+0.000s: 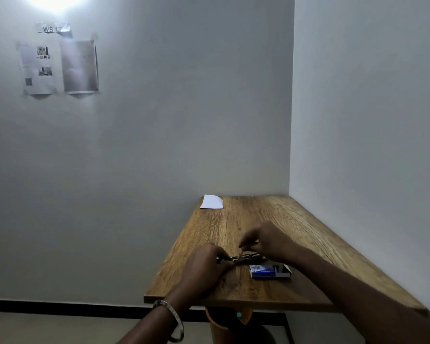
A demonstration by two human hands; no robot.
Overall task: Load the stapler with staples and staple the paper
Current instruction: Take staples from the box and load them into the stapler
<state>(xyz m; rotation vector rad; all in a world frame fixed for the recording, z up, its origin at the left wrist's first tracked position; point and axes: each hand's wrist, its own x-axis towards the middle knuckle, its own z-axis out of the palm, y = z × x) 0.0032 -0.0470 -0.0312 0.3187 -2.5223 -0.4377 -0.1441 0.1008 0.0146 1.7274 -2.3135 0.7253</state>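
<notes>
A small metal stapler [246, 258] lies on the wooden table [296, 224], near its front edge. My left hand [204, 265] grips the stapler's left end. My right hand [266, 240] hovers over its right part with fingers pinched; what they pinch is too small to tell. A blue staple box [269, 271] with an open flap lies just in front of the stapler. A white sheet of paper [212, 202] lies at the table's far left corner, away from both hands.
The table stands in a corner with grey walls behind and to the right. Printed sheets [59, 67] are taped to the left wall. An orange chair back [227, 321] shows under the table's front edge.
</notes>
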